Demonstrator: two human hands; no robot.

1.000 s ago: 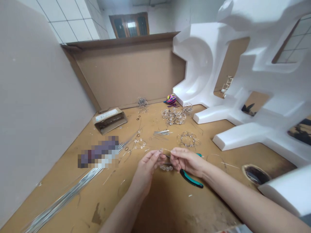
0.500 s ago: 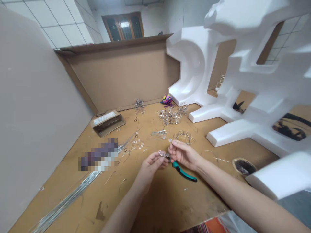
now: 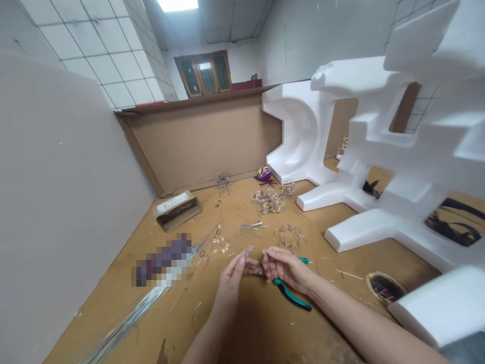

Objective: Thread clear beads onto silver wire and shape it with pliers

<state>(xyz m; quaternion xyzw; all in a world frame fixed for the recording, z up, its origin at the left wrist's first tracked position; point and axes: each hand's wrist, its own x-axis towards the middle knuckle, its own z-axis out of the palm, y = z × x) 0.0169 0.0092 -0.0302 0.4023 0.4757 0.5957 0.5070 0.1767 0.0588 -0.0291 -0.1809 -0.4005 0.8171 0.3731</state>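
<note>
My left hand [image 3: 235, 270] is closed in a pinch around a small piece with clear beads [image 3: 250, 248] at its fingertips. Just to the right, my right hand [image 3: 286, 268] pinches a clear bead [image 3: 264, 251] between thumb and fingers. Any wire joining the beads is too fine to make out. Pliers with teal and black handles [image 3: 293, 297] lie crosswise under my right hand, one handle on either side of it; whether the palm grips them is hidden. Beyond the hands are a beaded wire ring [image 3: 289, 236] and short metal wires [image 3: 253, 226].
Loose clear beads [image 3: 221, 245] are scattered left of my hands. A long wire bundle [image 3: 132, 314] runs beside a pixelated patch. Farther back are a small cardboard box [image 3: 178, 211], beaded wire rings [image 3: 268, 200] and a colourful ball-like item [image 3: 264, 174]. White foam packaging [image 3: 352, 222] stands right.
The camera has tilted upward, so the table sits lower in view. My fingertips have drawn slightly apart, and a second plier handle now shows beyond my right hand.
</note>
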